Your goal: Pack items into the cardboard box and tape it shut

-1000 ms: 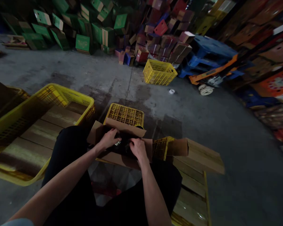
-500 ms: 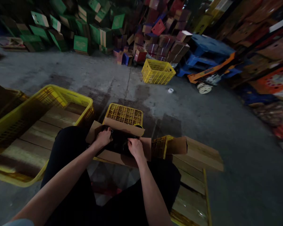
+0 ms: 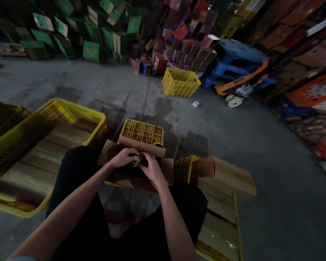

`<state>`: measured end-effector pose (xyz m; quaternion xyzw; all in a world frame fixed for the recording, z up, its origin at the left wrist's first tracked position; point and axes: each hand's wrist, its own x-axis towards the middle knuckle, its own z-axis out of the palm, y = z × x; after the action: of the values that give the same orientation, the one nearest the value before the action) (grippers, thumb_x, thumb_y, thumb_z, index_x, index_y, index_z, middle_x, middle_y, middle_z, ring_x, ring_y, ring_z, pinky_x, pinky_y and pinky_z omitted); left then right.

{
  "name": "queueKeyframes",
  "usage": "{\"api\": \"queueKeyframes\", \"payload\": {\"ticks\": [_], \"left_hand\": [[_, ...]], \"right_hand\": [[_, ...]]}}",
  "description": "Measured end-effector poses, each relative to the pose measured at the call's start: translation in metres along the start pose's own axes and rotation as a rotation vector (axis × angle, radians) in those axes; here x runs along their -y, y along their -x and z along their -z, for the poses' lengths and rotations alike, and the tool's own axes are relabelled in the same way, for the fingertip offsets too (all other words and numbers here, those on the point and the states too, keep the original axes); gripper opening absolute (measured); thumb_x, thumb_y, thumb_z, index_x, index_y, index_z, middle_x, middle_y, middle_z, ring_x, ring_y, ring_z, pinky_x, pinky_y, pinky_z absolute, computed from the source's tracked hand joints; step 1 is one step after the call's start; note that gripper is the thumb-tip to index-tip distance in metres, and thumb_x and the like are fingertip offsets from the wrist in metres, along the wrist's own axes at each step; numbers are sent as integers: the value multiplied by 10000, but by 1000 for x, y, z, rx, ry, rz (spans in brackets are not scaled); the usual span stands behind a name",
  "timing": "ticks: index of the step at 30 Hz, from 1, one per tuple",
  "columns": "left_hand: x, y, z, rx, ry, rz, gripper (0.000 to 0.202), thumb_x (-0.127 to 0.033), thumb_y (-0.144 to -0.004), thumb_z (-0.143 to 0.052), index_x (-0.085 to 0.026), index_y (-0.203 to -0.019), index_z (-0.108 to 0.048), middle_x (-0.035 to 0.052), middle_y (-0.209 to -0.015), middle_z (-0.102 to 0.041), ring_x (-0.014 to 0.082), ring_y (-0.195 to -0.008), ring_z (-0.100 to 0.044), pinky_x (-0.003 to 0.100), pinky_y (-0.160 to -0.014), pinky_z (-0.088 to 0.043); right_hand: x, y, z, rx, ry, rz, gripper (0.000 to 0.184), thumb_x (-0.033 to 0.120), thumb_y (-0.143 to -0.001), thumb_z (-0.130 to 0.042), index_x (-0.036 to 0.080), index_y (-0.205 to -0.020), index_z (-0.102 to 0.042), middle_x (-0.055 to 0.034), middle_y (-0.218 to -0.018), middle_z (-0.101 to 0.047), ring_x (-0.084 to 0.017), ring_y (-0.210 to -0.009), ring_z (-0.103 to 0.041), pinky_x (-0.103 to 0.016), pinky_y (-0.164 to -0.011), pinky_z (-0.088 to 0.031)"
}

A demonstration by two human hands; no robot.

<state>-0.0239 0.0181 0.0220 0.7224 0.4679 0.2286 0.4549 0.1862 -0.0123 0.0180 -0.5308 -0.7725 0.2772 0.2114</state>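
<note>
An open cardboard box (image 3: 167, 167) with its flaps spread sits in front of me, between my knees. Its inside is too dark to make out. My left hand (image 3: 126, 157) and my right hand (image 3: 152, 168) meet over the opening, fingers bent. Between their fingertips is a small, dark, shiny thing (image 3: 136, 163) with a yellowish glint; its kind does not show. Both hands are closed on it, thumbs partly hidden. Just beyond the box, an upturned yellow plastic crate (image 3: 142, 131) shows its grid side.
At left, a large yellow crate (image 3: 91, 115) holds closed cardboard boxes (image 3: 42, 152). On my right, another box (image 3: 233, 175) lies across a crate of boxes. Farther off stand a yellow basket (image 3: 181, 83), an orange pallet jack (image 3: 241, 78), blue pallets (image 3: 240, 50) and piled green cartons (image 3: 91, 50).
My two hands have come together from opposite sides of the box to its middle. The small shiny thing now shows between their fingers. The view has shifted slightly.
</note>
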Motion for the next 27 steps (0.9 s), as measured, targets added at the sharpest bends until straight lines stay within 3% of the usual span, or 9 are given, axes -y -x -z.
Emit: {"api": "queueKeyframes", "payload": {"ticks": [2,5,9,12,17,23,27], "left_hand": [[3,-2,2,-77,60,-5,357,-358,-974,-497,-172,-1179,-721,58,-1120,-759,214,-1050,-699,291,-932,-532],[21,-5,1,-150,-103,153,368,-247,-981,-417,-158,-1181,-712,89,-1140,-756,229,-1065,-699,333,-954,-530],[48,-4,-12,-94,-266,241,343,-144,-883,-509,-170,-1155,-716,128,-1179,-741,267,-1129,-671,364,-1022,-482],[57,2,-27,-30,-358,250,420,-134,-812,-598,-187,-1220,-681,130,-1279,-695,287,-1233,-607,381,-1087,-432],[59,7,-40,27,-463,264,438,-124,-798,-614,-130,-1232,-663,187,-1336,-642,332,-1255,-580,454,-1133,-368],[54,1,-30,3,-447,246,232,-111,-864,-538,-174,-988,-724,126,-1083,-740,271,-1058,-670,367,-973,-475],[36,-3,-19,-38,-359,157,222,-128,-900,-519,-167,-958,-730,102,-1030,-742,228,-999,-681,305,-920,-492]], "right_hand": [[1,0,4,-16,-4,-71,364,180,-867,-691,202,-1223,-620,-77,-1205,-690,-218,-1159,-634,-326,-1001,-484],[2,1,11,-60,100,-177,279,197,-890,-656,221,-1163,-603,-65,-1169,-676,-217,-1064,-660,-319,-922,-504],[1,5,12,-120,254,-202,285,176,-912,-619,236,-1185,-565,-71,-1228,-631,-226,-1120,-615,-313,-923,-493],[0,7,10,-58,333,-160,264,137,-912,-614,235,-1155,-580,-71,-1204,-643,-235,-1168,-570,-321,-957,-472],[-7,6,11,-24,361,-206,145,195,-926,-647,210,-1069,-661,-81,-1111,-700,-259,-1130,-583,-349,-988,-450],[-13,6,19,-73,232,-149,248,289,-943,-655,176,-1158,-706,-114,-1169,-711,-270,-1128,-625,-394,-1047,-445],[-3,9,28,-175,130,-80,330,372,-969,-621,204,-1246,-684,-109,-1238,-693,-276,-1199,-602,-416,-1057,-470]]}}
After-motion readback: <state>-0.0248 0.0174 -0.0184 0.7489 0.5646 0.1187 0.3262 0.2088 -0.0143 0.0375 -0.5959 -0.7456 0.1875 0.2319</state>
